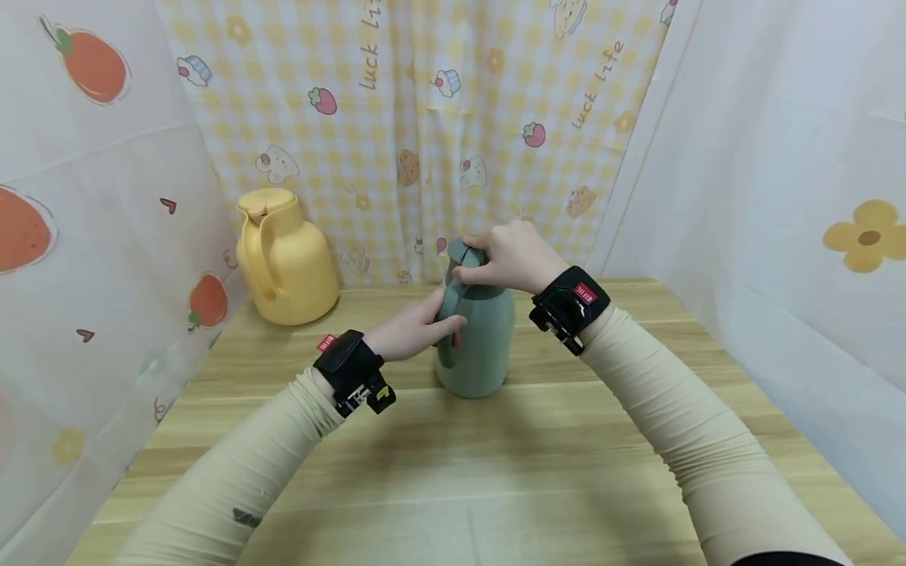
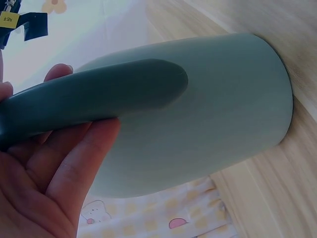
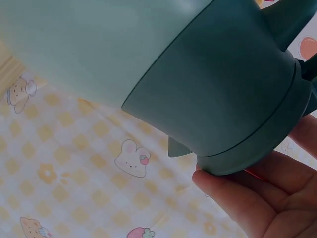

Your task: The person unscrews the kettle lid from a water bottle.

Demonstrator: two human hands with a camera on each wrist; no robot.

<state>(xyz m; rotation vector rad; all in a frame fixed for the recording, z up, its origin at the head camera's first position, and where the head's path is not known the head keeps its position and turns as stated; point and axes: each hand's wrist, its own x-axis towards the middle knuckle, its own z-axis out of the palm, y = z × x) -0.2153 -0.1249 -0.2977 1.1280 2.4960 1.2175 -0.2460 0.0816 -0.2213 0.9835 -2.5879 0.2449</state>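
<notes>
A green thermos jug [image 1: 488, 342] stands upright on the wooden table, below and between both hands. My left hand [image 1: 412, 328] grips its curved dark green handle [image 2: 99, 94], with the fingers passing behind it in the left wrist view. My right hand [image 1: 520, 255] holds the jug's round lid [image 3: 257, 151] at the top, fingertips on its rim in the right wrist view. The lid sits on the dark green collar [image 3: 223, 84], where a short spout [image 3: 178, 148] juts out. A small red spot [image 1: 456, 340] shows near the handle's lower end.
A yellow thermos jug [image 1: 297, 263] with its own handle stands at the back left of the table [image 1: 425, 479]. A yellow checked curtain [image 1: 481, 118] hangs right behind the table. White curtains [image 1: 778, 157] close off both sides.
</notes>
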